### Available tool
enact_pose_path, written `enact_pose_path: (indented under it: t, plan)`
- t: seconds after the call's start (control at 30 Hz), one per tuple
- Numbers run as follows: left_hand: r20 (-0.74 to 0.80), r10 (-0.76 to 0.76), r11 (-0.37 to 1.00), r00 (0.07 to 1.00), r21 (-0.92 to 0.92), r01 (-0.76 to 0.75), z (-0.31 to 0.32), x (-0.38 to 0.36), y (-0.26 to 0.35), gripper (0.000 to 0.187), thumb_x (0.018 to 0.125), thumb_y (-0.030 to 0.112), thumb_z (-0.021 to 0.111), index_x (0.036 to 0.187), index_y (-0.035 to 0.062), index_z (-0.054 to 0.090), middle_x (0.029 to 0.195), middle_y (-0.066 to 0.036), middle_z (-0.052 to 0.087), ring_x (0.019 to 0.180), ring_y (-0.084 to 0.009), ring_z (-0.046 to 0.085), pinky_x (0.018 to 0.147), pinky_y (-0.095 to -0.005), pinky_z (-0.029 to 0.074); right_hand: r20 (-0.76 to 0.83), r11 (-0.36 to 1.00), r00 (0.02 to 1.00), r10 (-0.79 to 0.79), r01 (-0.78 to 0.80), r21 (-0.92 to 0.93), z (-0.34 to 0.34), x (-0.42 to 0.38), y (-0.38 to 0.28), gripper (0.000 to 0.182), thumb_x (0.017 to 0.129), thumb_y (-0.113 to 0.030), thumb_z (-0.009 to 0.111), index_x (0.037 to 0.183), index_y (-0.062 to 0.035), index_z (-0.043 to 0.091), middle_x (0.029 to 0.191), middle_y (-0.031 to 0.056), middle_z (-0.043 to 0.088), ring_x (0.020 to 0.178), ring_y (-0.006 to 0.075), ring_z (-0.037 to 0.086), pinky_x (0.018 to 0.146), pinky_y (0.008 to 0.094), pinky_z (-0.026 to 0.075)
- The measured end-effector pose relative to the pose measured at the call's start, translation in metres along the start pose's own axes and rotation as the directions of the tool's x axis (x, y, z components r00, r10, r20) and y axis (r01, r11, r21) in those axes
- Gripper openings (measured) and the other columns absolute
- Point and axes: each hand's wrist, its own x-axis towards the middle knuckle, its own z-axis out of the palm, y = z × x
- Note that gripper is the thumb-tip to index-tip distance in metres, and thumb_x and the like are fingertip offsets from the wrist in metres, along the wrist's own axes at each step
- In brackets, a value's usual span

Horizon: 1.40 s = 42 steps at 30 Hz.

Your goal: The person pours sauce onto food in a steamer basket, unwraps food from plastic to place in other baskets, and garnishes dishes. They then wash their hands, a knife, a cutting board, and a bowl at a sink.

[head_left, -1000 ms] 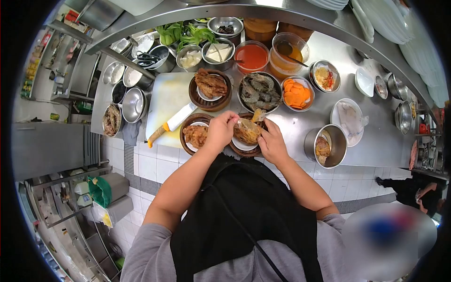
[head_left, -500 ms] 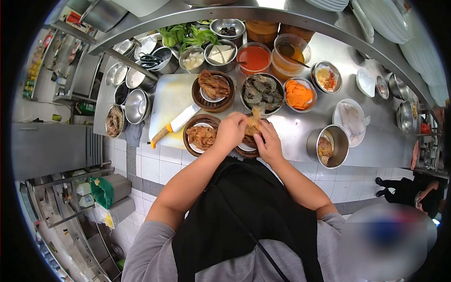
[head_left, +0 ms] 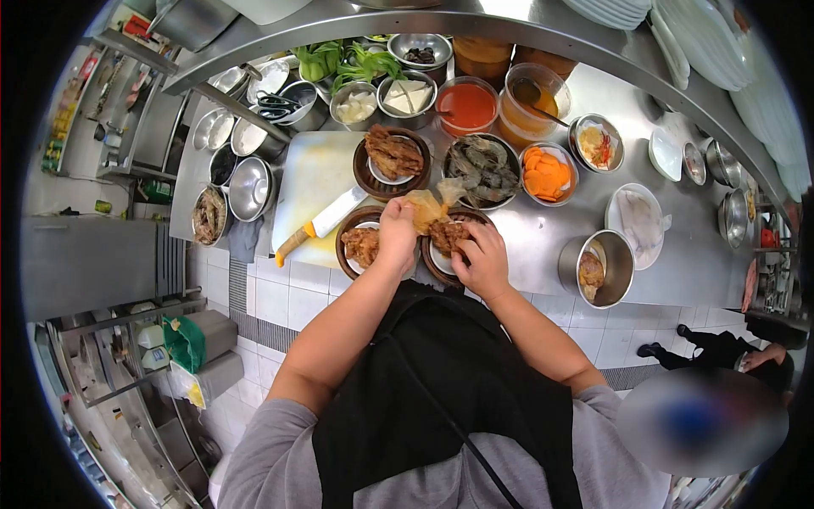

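Note:
My left hand (head_left: 397, 237) is closed on a thin yellowish plastic bag (head_left: 431, 209), which spreads out to its right. My right hand (head_left: 482, 259) has its fingers bent on the brown meat (head_left: 447, 237) in the right front steamer basket (head_left: 482, 218). Partly behind my left hand, more brown meat (head_left: 361, 246) lies on a white plate in the left front basket (head_left: 342, 254). A third basket (head_left: 373, 181) holds brown meat (head_left: 394, 154) farther back. The knife (head_left: 339, 210) lies on the white cutting board (head_left: 298, 174), its yellow handle toward me.
Behind my hands stand a bowl of shrimp (head_left: 482, 170), sliced carrots (head_left: 545, 174), red sauce (head_left: 468, 108) and a tub of amber liquid (head_left: 530, 102). A metal pot (head_left: 623, 259) is at the right front edge. An overhead shelf (head_left: 475, 25) crosses the back.
The bag has moved left with my left hand and off the right front basket's meat. My right hand has shifted down onto that meat. The person at the right has moved slightly.

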Motion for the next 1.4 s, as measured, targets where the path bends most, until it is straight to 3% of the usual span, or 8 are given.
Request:
enact_pose_path:
  t: [0.27,0.4,0.67,0.83,1.07,1.17,1.2,1.4]
  plan:
    - [0.170,-0.074,0.991,0.983,0.125,0.053,-0.008,0.006,-0.011,0.020,0.111,0.013,0.044,0.122,0.0032,0.057,0.115,-0.009,0.067,0.103,-0.0189,0.067,0.085,-0.0332,0.057,0.034,0.990,0.989,0.141,-0.141,-0.017,-0.006,0.026,-0.031,0.067,0.076,-0.021,0.083,0.133,0.0014,0.056,0.129,0.0226,0.064,0.116,0.0424,0.061,0.102,0.0508,0.048]
    - [0.087,-0.024,0.999,0.996,0.025,0.022,-0.007,0.008,-0.002,0.021,0.112,0.013,0.042,0.122,0.0017,0.057,0.115,-0.010,0.067,0.103,-0.0185,0.067,0.086,-0.0333,0.056,0.031,0.996,0.998,0.057,-0.055,-0.067,0.006,0.028,-0.025,0.056,0.075,-0.020,0.082,0.124,-0.0011,0.064,0.123,0.0212,0.065,0.114,0.0415,0.062,0.101,0.0498,0.049]
    - [0.081,0.120,0.920,0.989,0.366,-0.142,-0.016,0.005,0.003,0.019,0.110,0.015,0.047,0.117,0.0014,0.060,0.104,-0.008,0.068,0.096,-0.0138,0.064,0.082,-0.0306,0.053,0.005,0.998,1.000,0.029,-0.028,-0.048,0.022,0.030,-0.029,0.033,0.072,-0.015,0.073,0.101,-0.0026,0.065,0.115,0.0192,0.065,0.110,0.0419,0.061,0.100,0.0515,0.048]
    - [0.001,0.101,0.932,0.995,-0.349,-0.094,-0.050,-0.011,0.066,0.022,0.112,0.017,0.046,0.123,0.0014,0.057,0.113,-0.009,0.065,0.101,-0.0187,0.064,0.092,-0.0337,0.053,0.147,0.994,0.989,-0.022,0.038,-0.105,0.017,0.037,-0.041,0.050,0.071,-0.013,0.063,0.119,-0.0023,0.068,0.127,0.0195,0.065,0.121,0.0402,0.059,0.108,0.0515,0.045]
    - [-0.413,0.164,0.751,0.896,-0.536,-0.385,-0.325,-0.061,0.097,0.035,0.109,0.011,0.037,0.141,-0.0009,0.048,0.134,-0.018,0.061,0.121,-0.0316,0.064,0.100,-0.0466,0.057,0.333,0.972,0.942,-0.051,0.123,-0.200,0.008,0.042,-0.066,0.056,0.084,-0.027,0.069,0.133,-0.0009,0.061,0.143,0.0261,0.055,0.132,0.0489,0.050,0.116,0.0591,0.032]
    - [-0.709,0.137,0.706,0.691,-0.420,-0.570,-0.508,-0.097,0.079,0.037,0.106,0.015,0.042,0.138,-0.0012,0.051,0.128,-0.018,0.065,0.116,-0.0288,0.065,0.104,-0.0438,0.054,0.265,0.963,0.964,-0.021,0.091,-0.253,0.011,0.047,-0.073,0.050,0.087,-0.022,0.069,0.131,-0.0007,0.062,0.142,0.0265,0.056,0.129,0.0483,0.053,0.113,0.0567,0.037]
    - [-0.847,0.142,0.713,0.513,-0.272,-0.647,-0.594,-0.104,0.068,0.028,0.106,0.018,0.046,0.121,0.0000,0.063,0.109,-0.016,0.070,0.098,-0.0262,0.069,0.087,-0.0411,0.059,0.243,0.953,0.970,0.022,0.052,-0.297,0.007,0.048,-0.079,0.046,0.088,-0.019,0.069,0.130,-0.0008,0.064,0.141,0.0262,0.057,0.129,0.0468,0.054,0.112,0.0548,0.039]
    - [-0.850,0.035,0.658,0.525,-0.376,-0.652,-0.882,-0.202,0.273,0.056,0.104,0.038,0.045,0.151,0.0068,0.047,0.150,-0.017,0.055,0.145,-0.0353,0.045,0.124,-0.0546,0.026,0.013,0.898,0.970,0.241,-0.218,-0.383,0.027,0.087,-0.115,0.037,0.089,-0.015,0.075,0.123,-0.0029,0.070,0.135,0.0218,0.063,0.123,0.0407,0.060,0.107,0.0471,0.047]
